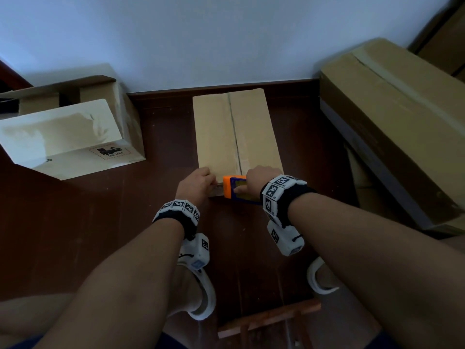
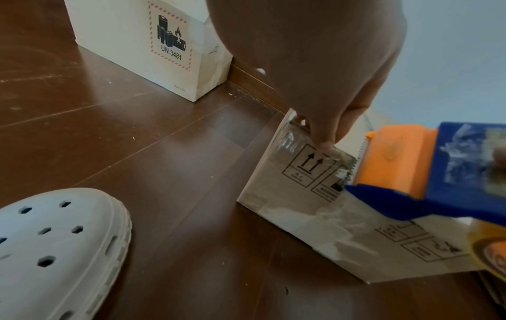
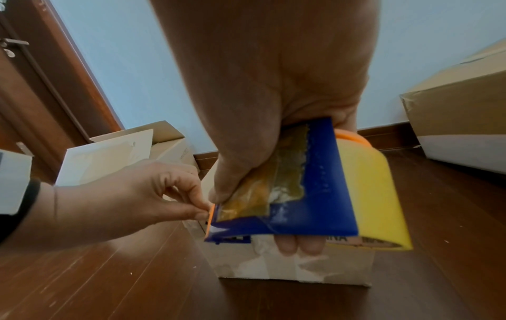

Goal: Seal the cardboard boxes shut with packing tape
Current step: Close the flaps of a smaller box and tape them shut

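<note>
A: What's the person wearing?

B: Bare forearms, no sleeves. Black band on each wrist, ringed with white square tiles printed with black fiducial markers: left wristband [image 1: 178, 210], right wristband [image 1: 281, 195].

A: The cameras?

B: White housing under each wrist, same marker print, small blue patch: left camera [image 1: 198, 255], right camera [image 1: 285, 236].

A: Feet?

B: White perforated clogs. Left clog [image 2: 58, 244] has hexagonal vent holes; right clog [image 1: 319, 279] barely shows.
</note>
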Demonstrator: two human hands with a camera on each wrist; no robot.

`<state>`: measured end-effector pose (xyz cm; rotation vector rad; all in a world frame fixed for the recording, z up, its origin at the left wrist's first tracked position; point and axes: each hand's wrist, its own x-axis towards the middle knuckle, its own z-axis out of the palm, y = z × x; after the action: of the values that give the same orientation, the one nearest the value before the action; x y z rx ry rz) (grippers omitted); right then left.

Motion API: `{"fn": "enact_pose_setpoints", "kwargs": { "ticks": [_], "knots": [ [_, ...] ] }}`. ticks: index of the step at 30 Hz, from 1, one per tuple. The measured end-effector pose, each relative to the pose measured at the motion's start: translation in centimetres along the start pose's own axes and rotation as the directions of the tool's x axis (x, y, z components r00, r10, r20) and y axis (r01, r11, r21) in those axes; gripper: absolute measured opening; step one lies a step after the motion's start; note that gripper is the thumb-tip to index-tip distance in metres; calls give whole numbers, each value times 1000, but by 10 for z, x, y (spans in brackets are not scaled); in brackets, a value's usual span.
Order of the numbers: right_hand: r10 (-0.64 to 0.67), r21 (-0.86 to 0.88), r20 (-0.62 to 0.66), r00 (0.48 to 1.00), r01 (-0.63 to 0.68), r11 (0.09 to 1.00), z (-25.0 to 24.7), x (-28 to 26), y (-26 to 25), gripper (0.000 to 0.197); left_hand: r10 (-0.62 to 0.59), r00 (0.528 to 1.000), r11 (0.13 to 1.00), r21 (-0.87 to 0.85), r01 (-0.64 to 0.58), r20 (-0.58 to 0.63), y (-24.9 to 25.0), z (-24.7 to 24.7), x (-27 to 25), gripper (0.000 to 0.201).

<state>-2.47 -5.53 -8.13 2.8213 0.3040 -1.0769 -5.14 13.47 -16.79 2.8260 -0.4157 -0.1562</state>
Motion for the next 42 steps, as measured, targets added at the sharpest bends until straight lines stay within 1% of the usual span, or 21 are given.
{"fn": "enact_pose_setpoints", "kwargs": {
  "ticks": [6,8,12,16,20,23,26,30,36,42],
  "knots": [
    [-33,-9,7,999,33,999,3,-4,13,56,-83,996,996,-15,83,30,1,-1,-2,20],
    [-6,-8,-6,1000,6,1000,2,-7,30,56,-97,995,995,-22,98,38,0,-1,-2,21],
    [104,-13,-31,994,-105,994,-3,-15,76,59,-108,992,993,-31,110,59,-3,-2,0,21],
    [120,24,-31,992,-119,993,6,-21,89,59,-99,994,993,-58,102,52,-5,-3,0,19],
    [150,-12,-58,987,-151,988,7,-30,105,58,-141,987,989,-36,144,74,-18,-13,-4,20],
    [148,-36,-82,986,-152,988,-1,-31,107,57,-123,988,992,-7,124,89,-19,-17,-2,18],
    [158,-46,-73,985,-162,986,-2,-28,105,56,-81,991,997,21,80,102,-9,-18,3,18],
    [191,-56,-73,979,-195,979,0,-31,109,58,-10,997,999,32,8,75,-3,-12,5,20],
    [198,-40,-65,978,-201,979,1,-36,109,56,-43,995,998,56,39,88,3,-10,3,19],
    [214,-5,-39,976,-215,977,5,-35,110,57,-139,975,985,130,117,173,12,-11,4,14]
  ]
}}
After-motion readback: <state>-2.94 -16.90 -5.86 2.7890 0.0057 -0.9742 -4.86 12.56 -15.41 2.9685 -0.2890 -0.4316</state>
